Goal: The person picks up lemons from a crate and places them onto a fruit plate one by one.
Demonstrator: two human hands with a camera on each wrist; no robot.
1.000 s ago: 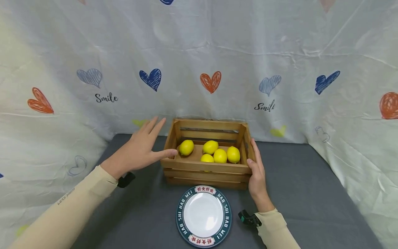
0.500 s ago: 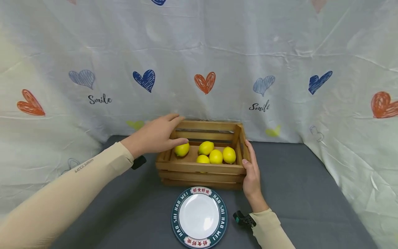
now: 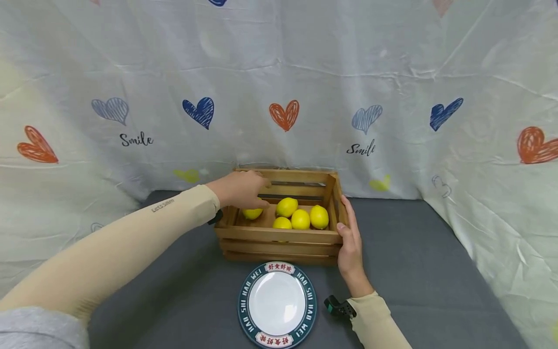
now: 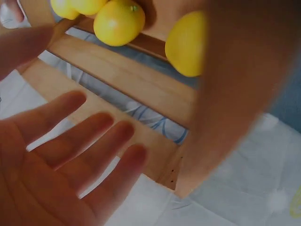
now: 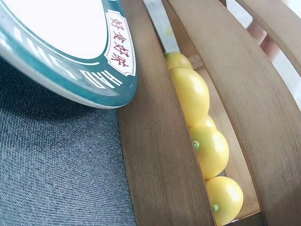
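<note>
A slatted wooden crate (image 3: pixel 279 235) with several yellow lemons (image 3: pixel 301 219) inside stands before the hanging cloth. My left hand (image 3: pixel 241 189) reaches over the crate's left end, fingers extended and spread. Just below its thumb is the leftmost lemon (image 3: pixel 252 214), partly covered by the hand. In the left wrist view nothing lies on the palm (image 4: pixel 42 174), and the lemons (image 4: pixel 119 22) are beyond the fingers. My right hand (image 3: pixel 351 252) rests against the crate's right end, its fingers straight along the outside and the thumb at the front corner of the rim.
A white plate (image 3: pixel 277 303) with a green lettered rim lies in front of the crate on the dark grey tabletop (image 3: pixel 427 271). White cloth (image 3: pixel 244 68) printed with hearts hangs behind and at both sides.
My left hand has moved right and inward, from beside the crate's left end to over the leftmost lemon. The right hand stays at the crate's right end. The head view has shifted slightly.
</note>
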